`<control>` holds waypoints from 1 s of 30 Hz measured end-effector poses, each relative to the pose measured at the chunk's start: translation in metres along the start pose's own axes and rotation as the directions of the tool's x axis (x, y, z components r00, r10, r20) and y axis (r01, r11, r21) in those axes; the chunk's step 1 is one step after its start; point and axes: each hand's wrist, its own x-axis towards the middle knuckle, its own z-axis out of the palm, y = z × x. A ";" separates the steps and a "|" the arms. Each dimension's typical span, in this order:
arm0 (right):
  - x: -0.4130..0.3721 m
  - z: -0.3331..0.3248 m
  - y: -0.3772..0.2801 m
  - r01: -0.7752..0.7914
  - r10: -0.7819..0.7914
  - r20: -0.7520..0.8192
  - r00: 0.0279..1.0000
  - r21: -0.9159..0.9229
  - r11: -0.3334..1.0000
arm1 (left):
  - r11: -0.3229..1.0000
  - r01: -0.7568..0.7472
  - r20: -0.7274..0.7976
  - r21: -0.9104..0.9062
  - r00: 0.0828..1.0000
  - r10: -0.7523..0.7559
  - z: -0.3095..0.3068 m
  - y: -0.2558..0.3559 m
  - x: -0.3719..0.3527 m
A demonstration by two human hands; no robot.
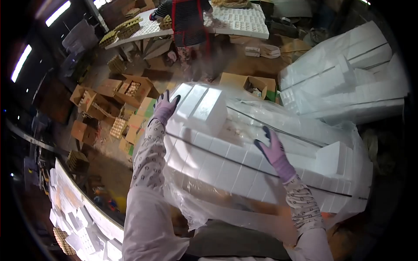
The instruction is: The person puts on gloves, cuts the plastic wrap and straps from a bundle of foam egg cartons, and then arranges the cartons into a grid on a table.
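A large bundle of white foam boxes (217, 158), wrapped in clear plastic film (187, 200) and crossed by dark straps (250, 166), lies in front of me. Several foam boxes (204, 108) stand higher at its left end. Against their outer side rests my left hand (164, 108), in a purple and black glove, with the fingers apart. My right hand (273, 152), gloved alike, hovers over the middle of the bundle with thumb and fingers spread and holds nothing. Another single white box (334, 158) sits on the right end.
A second plastic-wrapped foam bundle (339, 82) stands at the back right. Open cardboard boxes (135, 89), some with eggs, crowd the floor at left. Behind, a person (189, 26) stands at a table of white foam trays (239, 21). White foam pieces (82, 226) cover a lower-left surface.
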 end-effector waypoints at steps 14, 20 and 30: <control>0.121 0.112 0.030 -0.433 0.479 0.024 0.877 0.471 0.768 | 0.640 0.134 0.276 -0.757 0.953 0.128 0.070 0.038 0.022; 0.009 -0.139 0.081 -0.354 0.466 0.009 0.885 0.664 0.659 | 0.431 0.127 0.432 -0.893 0.507 0.746 0.103 0.184 -0.125; -0.134 -0.326 0.170 -0.778 0.621 -0.470 0.627 -0.397 0.487 | 0.557 0.526 0.762 -0.643 0.368 0.533 0.278 0.378 -0.254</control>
